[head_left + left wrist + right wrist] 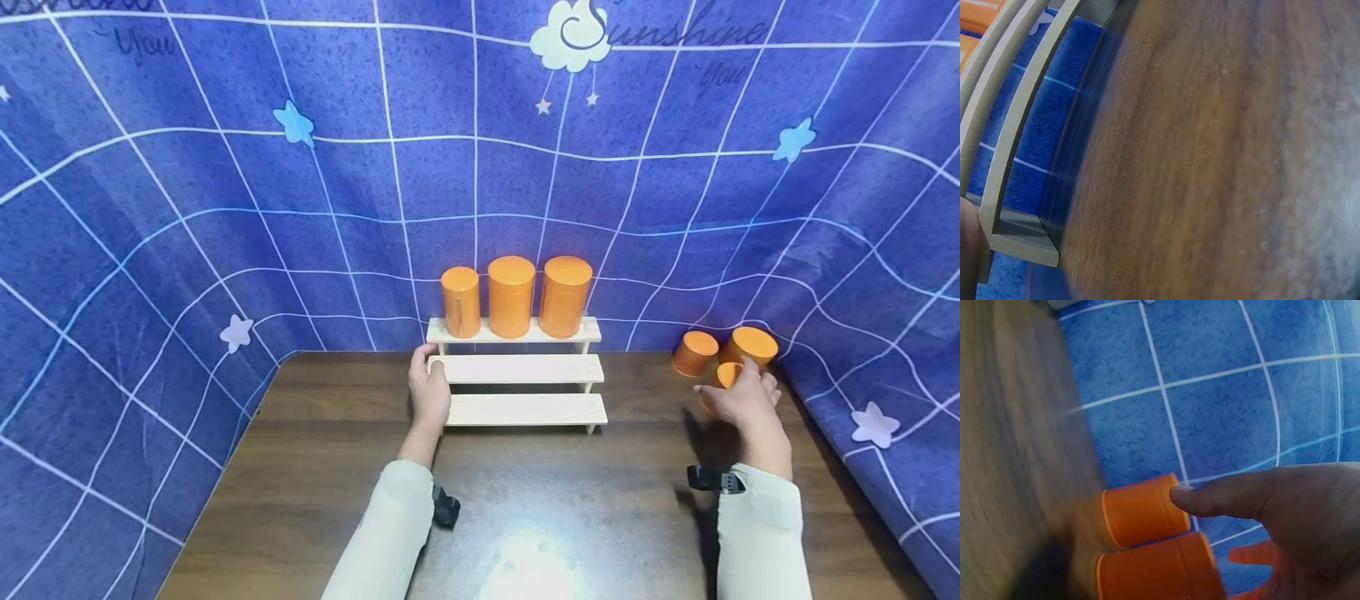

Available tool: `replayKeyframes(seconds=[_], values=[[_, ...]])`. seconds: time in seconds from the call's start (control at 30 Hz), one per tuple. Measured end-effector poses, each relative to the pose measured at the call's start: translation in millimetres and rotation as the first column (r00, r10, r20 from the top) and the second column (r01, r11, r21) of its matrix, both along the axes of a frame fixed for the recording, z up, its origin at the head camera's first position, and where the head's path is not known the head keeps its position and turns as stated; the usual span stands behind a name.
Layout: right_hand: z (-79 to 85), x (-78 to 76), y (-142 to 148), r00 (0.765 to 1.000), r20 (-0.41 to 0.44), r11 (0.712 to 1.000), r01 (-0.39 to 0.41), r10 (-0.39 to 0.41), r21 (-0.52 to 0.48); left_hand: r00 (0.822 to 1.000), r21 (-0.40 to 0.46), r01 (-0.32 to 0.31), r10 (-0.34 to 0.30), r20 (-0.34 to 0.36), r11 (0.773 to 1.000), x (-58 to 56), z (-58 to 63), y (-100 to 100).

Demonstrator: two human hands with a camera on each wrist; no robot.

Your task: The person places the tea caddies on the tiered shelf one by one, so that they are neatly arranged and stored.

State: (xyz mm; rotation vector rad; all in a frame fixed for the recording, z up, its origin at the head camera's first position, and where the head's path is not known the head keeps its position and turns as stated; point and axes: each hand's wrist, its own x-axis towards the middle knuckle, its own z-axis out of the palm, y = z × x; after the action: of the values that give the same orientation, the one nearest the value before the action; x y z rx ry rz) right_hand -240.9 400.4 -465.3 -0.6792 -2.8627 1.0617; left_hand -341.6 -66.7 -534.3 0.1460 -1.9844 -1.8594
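Observation:
A three-tier wooden display stand [517, 368] is on the table, its left end held by my left hand [430, 396], thumb at the middle tier. In the left wrist view only part of that thumb [969, 240] shows beside the stand [1007, 137]. My right hand [753, 408] is at the right, thumb and fingers spread over a small orange canister [727, 375] that it partly covers. Beside it are another small orange canister [694, 353] and a wider one [752, 343]. The right wrist view shows the straight thumb [1229, 494] close above two orange canisters [1147, 512].
Along the top tier stand a narrow orange canister [461, 304] and two wider ones, one in the middle [511, 298] and one at the right [566, 298]. Blue curtain [337, 192] with white grid lines hangs behind and beside the brown wooden table [315, 467].

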Motion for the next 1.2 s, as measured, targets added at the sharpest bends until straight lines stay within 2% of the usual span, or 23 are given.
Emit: replayKeyframes(seconds=[0.23,0.57,0.7,0.9,1.2], values=[[-11.9,0.0,10.4,0.998,-0.01,0.995,0.065,-0.066,-0.082,1.0,-0.009,-0.009,0.009,-0.003,1.0,0.9,1.3,0.7],[-27.8,-4.4,23.6,0.979,-0.069,0.964,0.175,-0.192,-0.2,1.0,-0.001,-0.006,0.006,-0.012,1.0,1.3,1.7,0.1],[-30.0,-3.8,25.5,0.977,-0.094,0.966,0.168,-0.189,-0.198,1.0,-0.003,0.001,-0.001,-0.011,1.0,1.5,1.8,0.5],[-29.2,-6.0,20.7,0.966,-0.193,0.968,0.13,-0.172,-0.213,1.0,-0.01,0.009,-0.009,-0.002,1.0,1.6,1.3,-0.8],[-16.2,-10.4,1.9,0.946,-0.266,0.951,0.104,-0.185,-0.292,1.0,0.005,0.007,-0.006,-0.009,1.0,2.2,2.9,0.2]])
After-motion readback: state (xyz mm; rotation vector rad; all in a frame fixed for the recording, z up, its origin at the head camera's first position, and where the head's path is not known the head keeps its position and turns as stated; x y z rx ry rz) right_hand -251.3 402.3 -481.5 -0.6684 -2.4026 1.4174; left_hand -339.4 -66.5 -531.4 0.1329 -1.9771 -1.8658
